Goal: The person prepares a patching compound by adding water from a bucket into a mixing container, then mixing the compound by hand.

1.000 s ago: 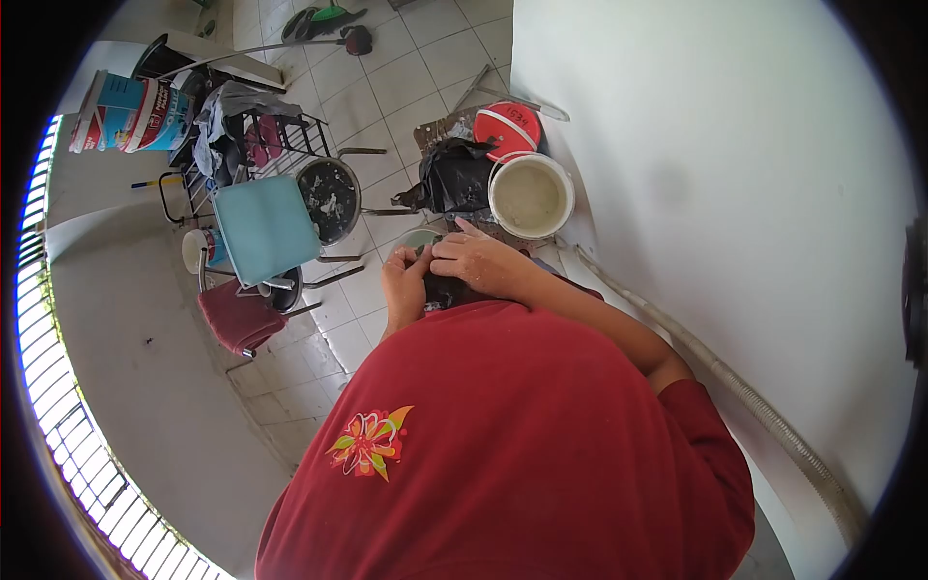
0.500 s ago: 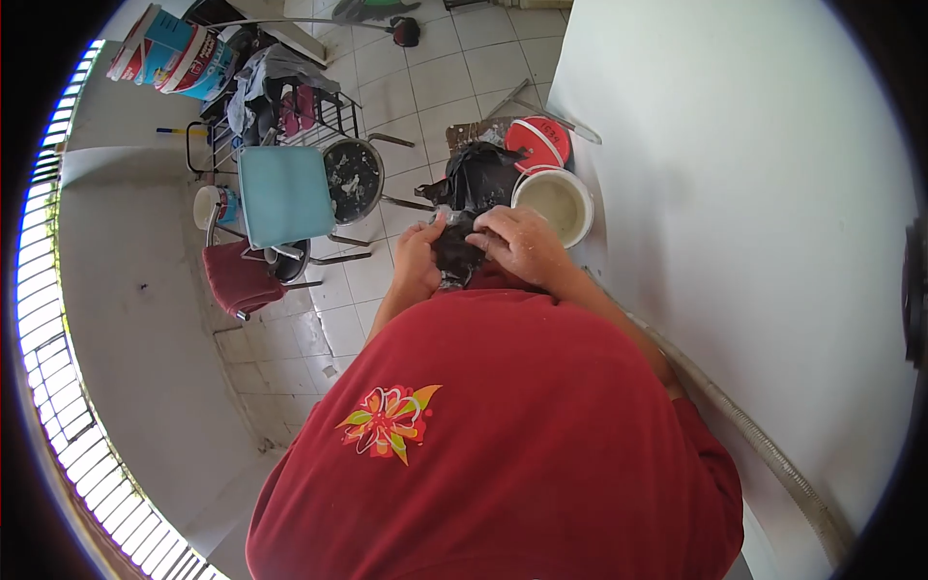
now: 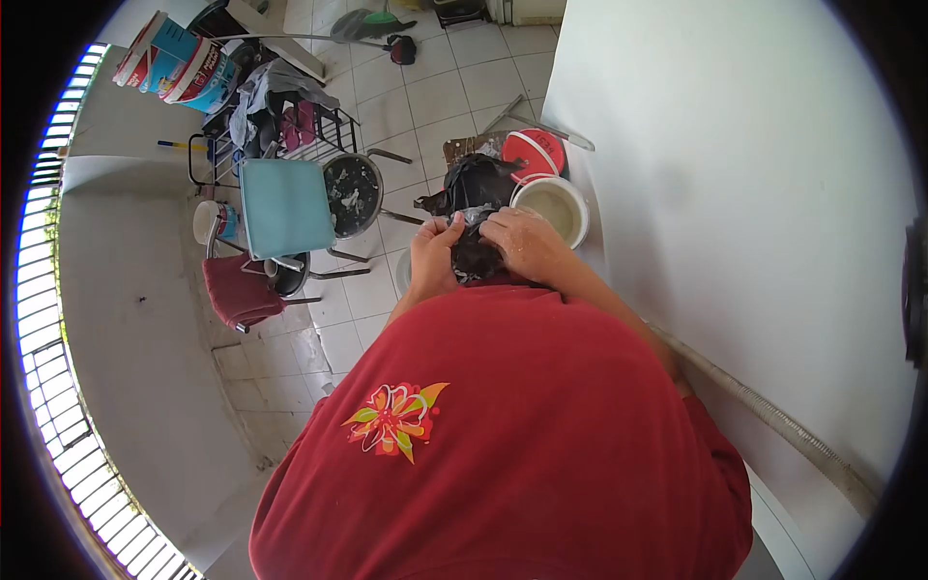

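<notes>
Between my hands, close in front of the red shirt [image 3: 541, 406], is a crumpled black plastic bag [image 3: 476, 259] with whitish smears. My left hand [image 3: 435, 255] is closed on its left side, thumb up along the edge. On the right side, the curled fingers of my right hand [image 3: 525, 244] pinch the plastic; pale residue shows on the skin. Just beyond my hands lies more black plastic [image 3: 480, 179]. A white bucket [image 3: 583, 215] holding cloudy pale liquid stands right beside my right hand. The lower part of the bag is hidden by my shirt.
Behind the bucket sit a red lid [image 3: 534, 155] and a metal frame [image 3: 556, 133]. To the left are a chair with a pale blue seat [image 3: 285, 205], a splattered round stool [image 3: 352, 193] and a maroon cloth [image 3: 239, 290]. A white wall [image 3: 715, 193] and a hose [image 3: 764, 406] run along the right.
My hands have shifted slightly right, still on the black bag. A grey-white patch now shows at its top between my fingers. The camera view has moved a little.
</notes>
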{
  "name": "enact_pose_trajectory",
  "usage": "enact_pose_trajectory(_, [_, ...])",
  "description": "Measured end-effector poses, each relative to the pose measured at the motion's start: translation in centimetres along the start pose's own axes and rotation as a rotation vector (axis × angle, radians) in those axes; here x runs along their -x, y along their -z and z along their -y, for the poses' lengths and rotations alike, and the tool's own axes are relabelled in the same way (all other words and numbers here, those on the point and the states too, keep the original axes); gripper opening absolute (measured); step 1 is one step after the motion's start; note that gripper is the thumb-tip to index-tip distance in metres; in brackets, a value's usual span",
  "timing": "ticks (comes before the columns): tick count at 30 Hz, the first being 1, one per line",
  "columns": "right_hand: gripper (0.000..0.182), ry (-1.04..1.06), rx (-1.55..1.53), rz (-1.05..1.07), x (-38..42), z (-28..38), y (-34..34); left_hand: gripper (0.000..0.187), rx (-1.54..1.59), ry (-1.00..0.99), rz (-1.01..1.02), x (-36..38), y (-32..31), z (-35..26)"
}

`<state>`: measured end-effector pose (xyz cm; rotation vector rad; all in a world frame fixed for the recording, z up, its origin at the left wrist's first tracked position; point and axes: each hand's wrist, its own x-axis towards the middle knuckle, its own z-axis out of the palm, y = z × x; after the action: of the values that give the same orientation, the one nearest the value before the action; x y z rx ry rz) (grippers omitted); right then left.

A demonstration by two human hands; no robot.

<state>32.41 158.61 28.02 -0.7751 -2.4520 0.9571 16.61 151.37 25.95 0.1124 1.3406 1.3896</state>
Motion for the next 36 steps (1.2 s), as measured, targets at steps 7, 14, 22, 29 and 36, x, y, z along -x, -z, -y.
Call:
enact_pose_trajectory(7, [0.003,0.189,0.058,0.111,0.4,-0.8,-0.2,0.026,-0.283,-0.405,-0.145,-3.6,1.9,-0.3])
enact_pose_trajectory(14, [0.004,0.175,-0.051,0.249,1.6,-1.0,-0.4,0.030,-0.707,-0.604,-0.413,-7.9,7.1,0.2])
enact_pose_trajectory(22, [0.022,-0.374,-0.755,-0.024,-1.4,-3.9,-3.9,0.086,-0.573,-0.248,0.563,-6.5,4.9,-3.0])
enact_pose_trajectory(29, [0.030,-0.519,-0.536,-0.209,1.5,-4.7,-1.4,0.061,-0.479,-0.275,0.409,-18.9,2.1,-0.5])
enact_pose_trajectory(36, [0.033,-0.886,-0.342,-0.155,11.3,-7.0,-3.6,0.070,-1.520,-0.317,-0.075,-32.2,4.3,11.8])
